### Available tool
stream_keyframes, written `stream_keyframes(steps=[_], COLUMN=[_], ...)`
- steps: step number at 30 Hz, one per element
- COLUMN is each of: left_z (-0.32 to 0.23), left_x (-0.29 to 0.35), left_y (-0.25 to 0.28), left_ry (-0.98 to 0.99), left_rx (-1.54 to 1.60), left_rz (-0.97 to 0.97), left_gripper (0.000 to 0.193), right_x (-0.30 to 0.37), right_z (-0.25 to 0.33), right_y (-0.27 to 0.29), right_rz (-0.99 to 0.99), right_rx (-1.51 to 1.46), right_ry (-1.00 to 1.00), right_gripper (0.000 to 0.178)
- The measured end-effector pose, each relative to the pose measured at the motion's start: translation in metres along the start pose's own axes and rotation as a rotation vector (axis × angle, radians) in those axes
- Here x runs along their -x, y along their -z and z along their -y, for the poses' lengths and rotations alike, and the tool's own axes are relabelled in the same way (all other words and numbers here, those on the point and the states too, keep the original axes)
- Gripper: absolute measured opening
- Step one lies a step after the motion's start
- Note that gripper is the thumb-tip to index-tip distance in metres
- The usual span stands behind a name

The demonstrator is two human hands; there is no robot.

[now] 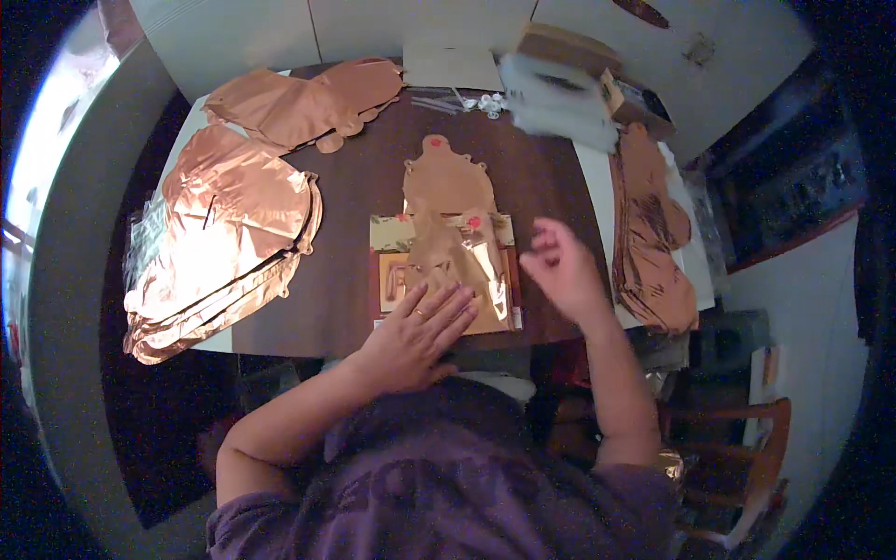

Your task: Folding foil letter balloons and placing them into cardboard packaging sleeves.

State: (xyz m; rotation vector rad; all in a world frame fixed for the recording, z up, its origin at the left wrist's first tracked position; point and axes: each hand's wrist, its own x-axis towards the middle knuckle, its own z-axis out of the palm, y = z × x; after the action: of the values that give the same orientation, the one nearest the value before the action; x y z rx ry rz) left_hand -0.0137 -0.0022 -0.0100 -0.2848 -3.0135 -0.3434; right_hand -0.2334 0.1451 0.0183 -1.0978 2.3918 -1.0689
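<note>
Plainly, our work centres on the foil, a copper-coloured sheet lying lengthwise on the brown surface, its lower part over a printed card and its narrow top pointing away from us. Our left hand lies flat on the near end, fingers stretched out and only slightly parted, pressing down without gripping anything. Our right hand hangs just beside the card's right edge, blurred, its fingers loosely curled and apart; we see nothing in them.

We judge the step in hand to be folding or smoothing this piece down to the card's width, since the lower part looks doubled and creased. The next move seems to call for the left palm holding the layers steady while the right hand takes the far end or a loose edge and lays it in without shifting the card. Whether any layer is tucked beneath, we cannot tell.

More foil lies in piles at left and right, with straws beyond.
</note>
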Motion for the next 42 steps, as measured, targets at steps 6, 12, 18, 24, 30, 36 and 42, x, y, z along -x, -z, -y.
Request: stream_keyframes(steps=[6, 12, 18, 24, 30, 36, 42], left_z=[0.001, 0.003, 0.003, 0.001, -0.026, -0.005, -0.01], left_x=[-0.001, 0.0, 0.001, 0.025, 0.025, 0.003, -0.009], left_y=[-0.004, -0.004, 0.0, -0.005, 0.042, 0.054, 0.086], left_ry=[0.0, -0.028, -0.027, -0.241, -0.146, 0.337, 0.314], left_rx=[-0.012, -0.008, -0.007, 0.034, -0.03, -0.198, -0.196], left_rz=[0.025, 0.001, 0.055, -0.405, -0.543, -0.264, -0.388], left_gripper=[0.088, 0.09, 0.09, 0.063, 0.044, 0.053, 0.054], right_x=[-0.076, -0.076, -0.082, -0.056, -0.032, -0.044, -0.046], right_z=[-0.008, -0.004, 0.001, 0.007, 0.003, -0.021, -0.007], right_y=[0.007, 0.007, 0.054, 0.111, 0.023, 0.003, 0.016], right_rz=[0.314, 0.484, -0.226, -0.002, 0.351, 0.188, 0.28], right_rx=[-0.362, -0.169, -0.418, -0.604, -0.297, 0.348, 0.093], right_ry=[-0.381, -0.246, 0.095, -0.041, -0.236, 0.045, -0.058], right_gripper=[0.031, 0.014, 0.005, 0.006, 0.013, 0.021, 0.023])
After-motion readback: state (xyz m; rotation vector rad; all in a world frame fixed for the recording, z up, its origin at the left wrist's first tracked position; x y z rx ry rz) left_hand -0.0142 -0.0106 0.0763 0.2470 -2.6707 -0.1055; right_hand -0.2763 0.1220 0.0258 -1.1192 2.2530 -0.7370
